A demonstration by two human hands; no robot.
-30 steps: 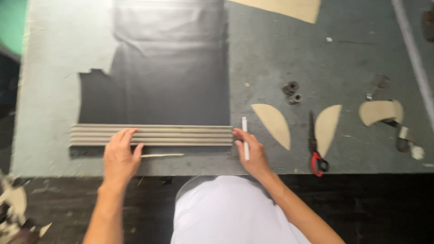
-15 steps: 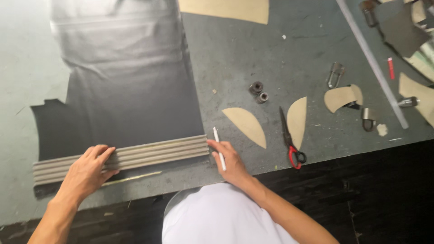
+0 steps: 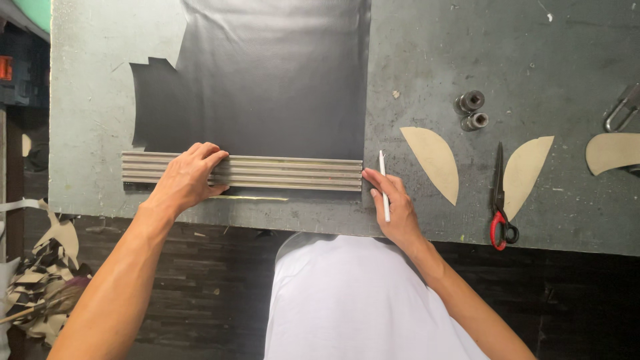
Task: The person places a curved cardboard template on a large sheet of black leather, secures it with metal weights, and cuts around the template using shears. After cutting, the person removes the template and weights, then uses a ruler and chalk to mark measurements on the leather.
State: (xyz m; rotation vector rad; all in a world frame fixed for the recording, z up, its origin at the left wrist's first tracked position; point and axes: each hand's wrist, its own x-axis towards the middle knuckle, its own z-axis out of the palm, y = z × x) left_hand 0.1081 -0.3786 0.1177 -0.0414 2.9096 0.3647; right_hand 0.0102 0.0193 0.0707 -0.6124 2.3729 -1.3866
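A long ribbed grey metal bar lies across the near edge of a black leather sheet on the grey worktable. My left hand presses flat on the bar's left part, fingers spread. At the bar's right end sits my right hand, its fingertips touching that end while it holds a thin white marking pen that points away from me.
Two tan curved pattern pieces lie right of the pen, with red-handled scissors between them. Two small metal cylinders stand behind. Another tan piece and a metal clip are at far right. Scraps lie on the floor.
The view has shifted and levelled; the bar now appears horizontal. Both hands stay on the bar's ends, the pen still in my right hand.
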